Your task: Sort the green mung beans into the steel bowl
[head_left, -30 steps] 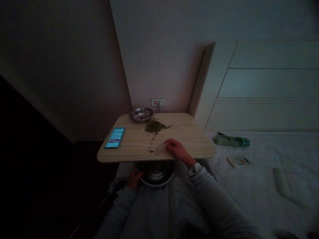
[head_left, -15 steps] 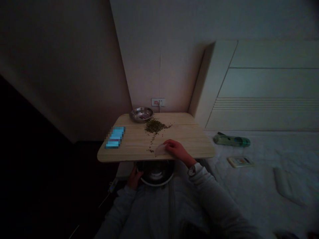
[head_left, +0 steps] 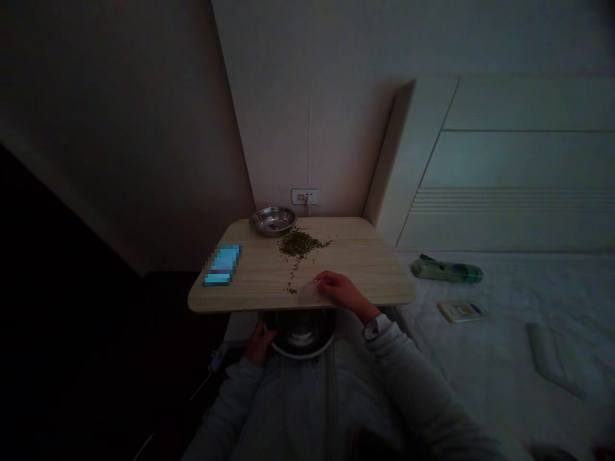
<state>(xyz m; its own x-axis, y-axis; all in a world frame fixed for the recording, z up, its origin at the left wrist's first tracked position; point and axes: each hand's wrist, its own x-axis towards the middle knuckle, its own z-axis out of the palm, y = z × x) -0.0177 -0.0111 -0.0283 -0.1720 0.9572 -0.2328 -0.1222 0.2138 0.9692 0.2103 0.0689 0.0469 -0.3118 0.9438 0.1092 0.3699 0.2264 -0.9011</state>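
Observation:
My left hand [head_left: 259, 343] is closed on the left rim of a metal bowl [head_left: 303, 334], which sits below the table's front edge, partly under it. Above the tabletop's front edge, my right hand [head_left: 336, 289] pinches a thin, translucent scraper-like piece [head_left: 310, 293]. Its curved edge rests at or just over the wood; contact is hard to judge. A pile of small green beans [head_left: 298, 243] lies further back on the table [head_left: 365, 262]. A thin trail of beans runs from it toward the scraper-like piece, with a few close to its left side.
A second metal bowl [head_left: 273, 221] stands at the table's back left. A pixelated phone-like screen [head_left: 223, 265] lies at the left. On the bed at the right are a green bottle-like object [head_left: 446, 269], a phone [head_left: 463, 312] and a pale folded item [head_left: 552, 355].
The scraper-like piece has tilted slightly lower toward the tabletop. My right hand has barely shifted, and my left hand and the beans look the same.

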